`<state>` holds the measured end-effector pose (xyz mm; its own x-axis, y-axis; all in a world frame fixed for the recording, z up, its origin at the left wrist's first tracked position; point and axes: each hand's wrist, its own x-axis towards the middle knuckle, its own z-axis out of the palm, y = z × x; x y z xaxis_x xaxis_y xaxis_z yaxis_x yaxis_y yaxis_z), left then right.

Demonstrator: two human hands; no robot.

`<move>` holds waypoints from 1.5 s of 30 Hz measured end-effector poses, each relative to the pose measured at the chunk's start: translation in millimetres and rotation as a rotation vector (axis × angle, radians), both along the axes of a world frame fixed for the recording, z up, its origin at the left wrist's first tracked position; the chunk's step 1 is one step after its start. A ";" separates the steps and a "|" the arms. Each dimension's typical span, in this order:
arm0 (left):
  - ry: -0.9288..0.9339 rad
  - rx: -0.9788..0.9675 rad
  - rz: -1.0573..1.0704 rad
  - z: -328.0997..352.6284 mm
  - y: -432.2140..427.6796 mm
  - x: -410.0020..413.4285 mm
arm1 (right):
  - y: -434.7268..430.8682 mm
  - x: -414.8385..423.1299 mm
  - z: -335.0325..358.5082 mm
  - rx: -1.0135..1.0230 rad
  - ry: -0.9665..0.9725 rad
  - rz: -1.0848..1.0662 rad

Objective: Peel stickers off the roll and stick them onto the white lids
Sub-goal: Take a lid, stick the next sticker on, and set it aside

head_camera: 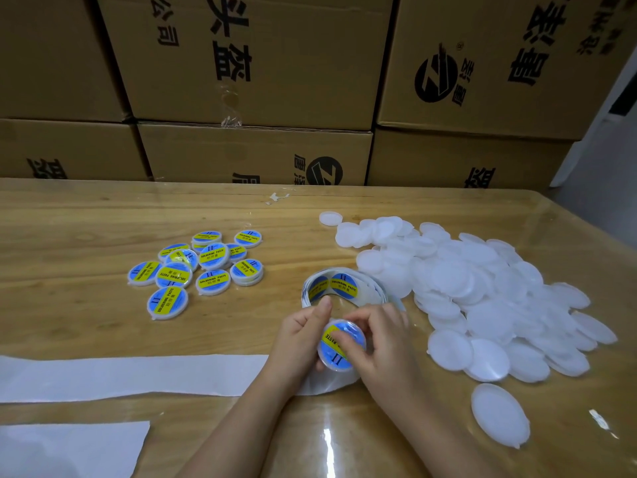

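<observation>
Lid (339,353): between both hands, near 6 o'clock on the worktop (86,219).
Left hand (300,336): grips the lid's left edge.
Right hand (382,343): curled over the lid, thumb on its sticker (331,343).
Sticker roll (339,284): 12 o'clock, just beyond the hands.
Bare lids (482,298): heaped at 3 o'clock.
Labelled lids (193,267): 10 o'clock.

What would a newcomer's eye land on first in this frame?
The heap of plain white lids on the right of the table stands out first. At front centre the left hand and right hand grip a stickered lid, blue and yellow, just before the sticker roll. A cluster of finished lids lies to the left.
</observation>
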<state>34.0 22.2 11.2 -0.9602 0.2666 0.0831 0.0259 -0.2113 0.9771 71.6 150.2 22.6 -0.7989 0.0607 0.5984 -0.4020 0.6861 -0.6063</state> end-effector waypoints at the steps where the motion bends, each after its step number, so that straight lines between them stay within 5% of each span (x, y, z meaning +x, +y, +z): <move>1: -0.008 0.017 0.000 0.5 0.4 0.0 | -1.4 0.6 1.5 0.011 0.020 -0.002; 21: -0.091 0.126 -0.015 2.4 0.8 0.4 | -4.7 -0.9 -5.3 -0.011 -0.025 0.012; 27: -0.129 0.187 -0.030 0.0 -0.7 -1.0 | -10.6 -1.7 -5.5 0.193 0.188 -0.005; 33: -0.168 0.190 -0.020 -4.4 0.4 -3.7 | -13.1 -5.1 -6.2 0.034 0.102 -0.053; 45: -0.212 0.197 0.182 -3.2 -8.4 -11.8 | -10.2 -6.6 -12.8 0.132 0.131 0.057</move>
<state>22.1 13.8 7.9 -0.9919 0.0884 -0.0911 -0.1194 -0.4071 0.9055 65.0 140.0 9.9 -0.7133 -0.0678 0.6976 -0.5121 0.7300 -0.4526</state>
